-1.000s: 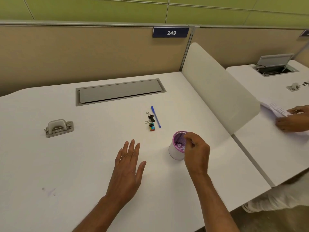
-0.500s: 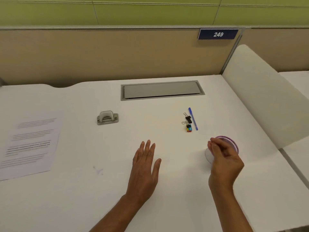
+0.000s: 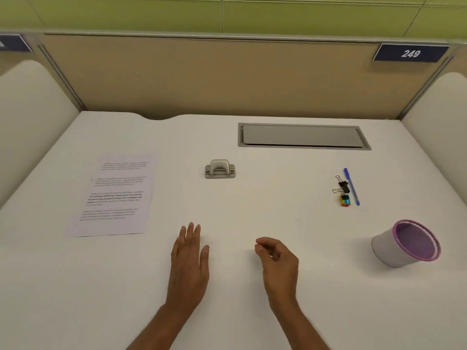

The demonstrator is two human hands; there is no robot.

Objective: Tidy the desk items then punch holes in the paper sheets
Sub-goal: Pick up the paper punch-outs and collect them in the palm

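Hands resting empty on the desk

The white desk (image 3: 252, 311) is bearing printed paper sheets (image 3: 115, 195) at left, a purple-rimmed cup (image 3: 406, 245) at right. The left hand (image 3: 189, 263) is lying flat, fingers spread; the right hand (image 3: 278, 261) is curling loosely, holding nothing. The hole punch (image 3: 219, 169) is sitting centre-back; pen (image 3: 351, 186) and binder clips (image 3: 342, 189) are lying beyond the cup

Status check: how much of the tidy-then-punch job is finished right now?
Nothing looks done yet. The blue pen, binder clips and small colourful block lie loose on the desk, outside the purple-rimmed cup. In hand: nothing; the left hand is flat and the right hand loosely curled, both empty. Left: cup the items, then take the paper sheets to the hole punch, which are apart.
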